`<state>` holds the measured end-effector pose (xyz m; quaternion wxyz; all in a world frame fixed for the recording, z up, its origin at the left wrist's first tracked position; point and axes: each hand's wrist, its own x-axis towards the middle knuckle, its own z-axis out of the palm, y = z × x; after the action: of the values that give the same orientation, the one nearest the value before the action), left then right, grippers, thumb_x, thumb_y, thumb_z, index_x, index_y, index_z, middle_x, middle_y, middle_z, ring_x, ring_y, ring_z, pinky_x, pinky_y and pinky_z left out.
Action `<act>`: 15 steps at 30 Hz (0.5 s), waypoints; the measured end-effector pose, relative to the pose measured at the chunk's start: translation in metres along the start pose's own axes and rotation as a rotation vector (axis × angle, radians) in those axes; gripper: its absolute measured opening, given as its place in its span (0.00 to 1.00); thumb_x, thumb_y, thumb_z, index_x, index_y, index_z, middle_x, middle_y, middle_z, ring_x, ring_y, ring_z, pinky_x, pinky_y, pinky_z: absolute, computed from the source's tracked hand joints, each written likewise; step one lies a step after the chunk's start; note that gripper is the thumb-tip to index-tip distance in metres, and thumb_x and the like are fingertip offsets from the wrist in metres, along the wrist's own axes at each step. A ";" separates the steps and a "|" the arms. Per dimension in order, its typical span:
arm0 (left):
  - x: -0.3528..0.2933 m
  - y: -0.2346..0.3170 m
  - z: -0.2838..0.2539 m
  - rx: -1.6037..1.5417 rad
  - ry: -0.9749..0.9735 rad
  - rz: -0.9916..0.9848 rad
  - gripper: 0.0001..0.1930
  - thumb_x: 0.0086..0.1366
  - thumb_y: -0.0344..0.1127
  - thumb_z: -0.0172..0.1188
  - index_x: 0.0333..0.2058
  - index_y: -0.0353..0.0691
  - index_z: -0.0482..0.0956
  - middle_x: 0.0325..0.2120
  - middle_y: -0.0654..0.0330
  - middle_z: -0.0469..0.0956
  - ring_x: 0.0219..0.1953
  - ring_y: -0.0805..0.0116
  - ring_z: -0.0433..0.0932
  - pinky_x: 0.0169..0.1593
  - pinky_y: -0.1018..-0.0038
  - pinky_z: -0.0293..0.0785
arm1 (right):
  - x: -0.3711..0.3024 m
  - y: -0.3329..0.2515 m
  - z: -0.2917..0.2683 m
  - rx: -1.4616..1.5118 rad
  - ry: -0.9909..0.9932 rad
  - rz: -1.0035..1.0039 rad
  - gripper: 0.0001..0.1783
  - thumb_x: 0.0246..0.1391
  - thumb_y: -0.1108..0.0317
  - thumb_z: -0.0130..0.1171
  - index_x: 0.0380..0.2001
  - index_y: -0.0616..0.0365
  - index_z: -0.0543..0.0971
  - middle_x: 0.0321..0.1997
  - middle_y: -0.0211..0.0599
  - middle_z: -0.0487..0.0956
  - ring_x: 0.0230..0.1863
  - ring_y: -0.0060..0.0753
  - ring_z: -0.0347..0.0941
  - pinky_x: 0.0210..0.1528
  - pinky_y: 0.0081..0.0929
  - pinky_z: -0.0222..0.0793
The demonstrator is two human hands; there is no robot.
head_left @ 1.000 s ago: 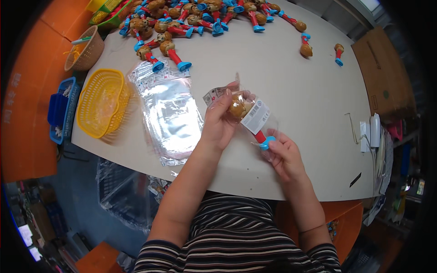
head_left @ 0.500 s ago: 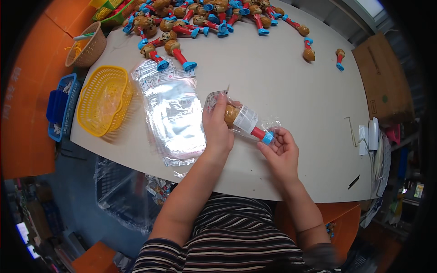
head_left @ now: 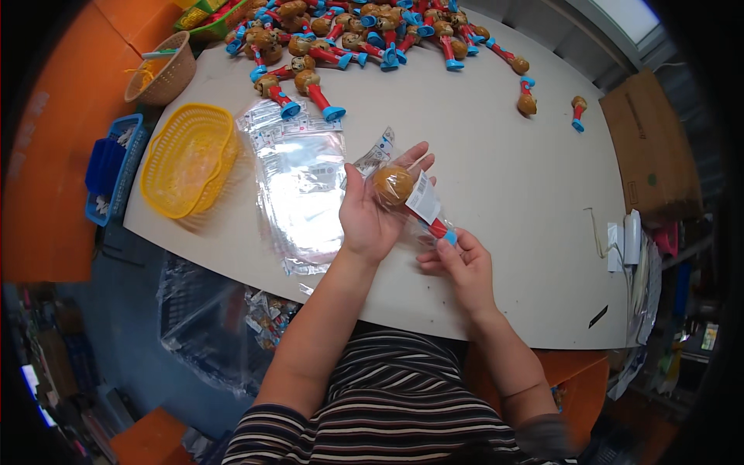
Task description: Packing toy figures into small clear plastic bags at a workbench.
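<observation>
A toy [head_left: 394, 186] with a round brown head, a red stem and a blue base lies inside a clear plastic bag [head_left: 380, 149] with a white label [head_left: 423, 200]. My left hand [head_left: 370, 217] is palm up with fingers and thumb stretched out, and the toy's head end rests against it. At the other end, my right hand [head_left: 467, 267] pinches the blue base through the plastic. Flat clear bags [head_left: 298, 198] lie in a stack left of my hands. Many similar toys [head_left: 318, 93] are heaped along the far side of the table.
On the left of the table [head_left: 496, 178] stands a yellow basket [head_left: 209, 190], with a tan basket [head_left: 186, 66] behind it and a blue basket [head_left: 133, 167] beyond the edge. A cardboard box [head_left: 655, 147] stands at the right. Below the left edge sits a plastic-lined crate [head_left: 205, 333].
My left hand has opened out from its hold round the bagged toy's head. The toy has turned, leaving its round head and the label facing up. My right hand still grips the base.
</observation>
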<state>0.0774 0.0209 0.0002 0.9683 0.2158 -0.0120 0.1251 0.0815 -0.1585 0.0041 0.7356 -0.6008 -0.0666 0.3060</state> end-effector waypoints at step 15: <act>-0.097 -0.001 0.014 0.376 0.380 0.246 0.20 0.77 0.46 0.42 0.55 0.36 0.70 0.48 0.53 0.78 0.48 0.66 0.80 0.51 0.66 0.78 | -0.067 0.052 0.033 -0.621 0.231 -0.664 0.17 0.53 0.69 0.69 0.42 0.69 0.78 0.27 0.41 0.81 0.27 0.26 0.78 0.32 0.23 0.73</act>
<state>-0.0156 -0.0085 0.0055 0.8738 0.3611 0.1670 0.2796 -0.0071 -0.1620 -0.0170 0.5817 -0.7688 -0.2611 -0.0492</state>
